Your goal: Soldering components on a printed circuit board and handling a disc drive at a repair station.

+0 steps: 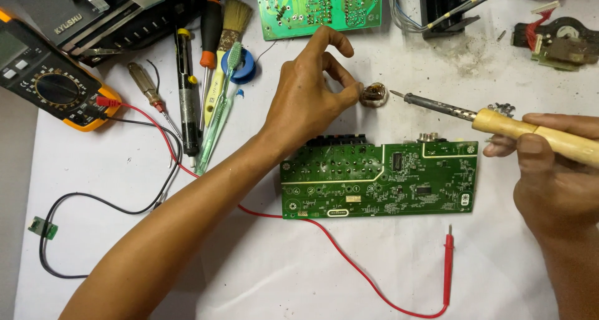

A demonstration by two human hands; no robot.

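My left hand (312, 92) reaches over the white table and pinches a small round tin of brownish paste (374, 95) with thumb and fingers. My right hand (549, 170) grips the wooden handle of a soldering iron (499, 121), whose dark metal tip points left, a little short of the tin. A long green circuit board (380, 179) lies flat below both hands, solder side up.
A yellow-edged multimeter (47, 83) sits at the left, its red probe (448, 267) and lead trailing under my arm. Screwdrivers, a desoldering pump (185, 89), a brush (231, 33) and a toothbrush lie at upper left. A second green board (318, 7) lies at the top.
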